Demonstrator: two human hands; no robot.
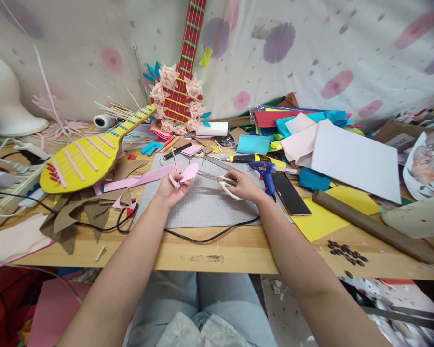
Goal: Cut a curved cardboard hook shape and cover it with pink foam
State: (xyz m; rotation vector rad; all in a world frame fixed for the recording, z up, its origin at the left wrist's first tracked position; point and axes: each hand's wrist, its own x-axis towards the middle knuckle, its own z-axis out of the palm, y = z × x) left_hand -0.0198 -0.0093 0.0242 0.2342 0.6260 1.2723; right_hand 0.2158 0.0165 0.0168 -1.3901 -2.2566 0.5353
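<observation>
Pink foam petal pieces (185,174) are what the left hand (171,189) is pinching, fingers pressed together on them along with a thin stick (174,161) that pokes up out of the grip, all of it held just above the grey cutting mat (202,205) near its upper left part. The right hand (243,184) is wrapped around the white handles of a pair of scissors (220,180), fingers closed through the loops, and the blades point left toward the petals, tips just beside them; can't tell if the blades are parted or not. Right behind that hand sits a blue glue gun (263,170), and next to it a black phone (291,193) lies on the wooden table (224,250). A long pink foam strip (141,179) runs off to the left across the mat's edge, and a black cable (202,238) loops along the mat's front edge. Further left there's a yellow cardboard guitar (90,156) lying flat, with brown cardboard scraps (79,214) below it, and a red guitar with foam flowers (181,96) leans against the cloth backdrop. To the right: a white sheet (358,161), yellow paper (329,217) and a brown roll (369,225) across it.
</observation>
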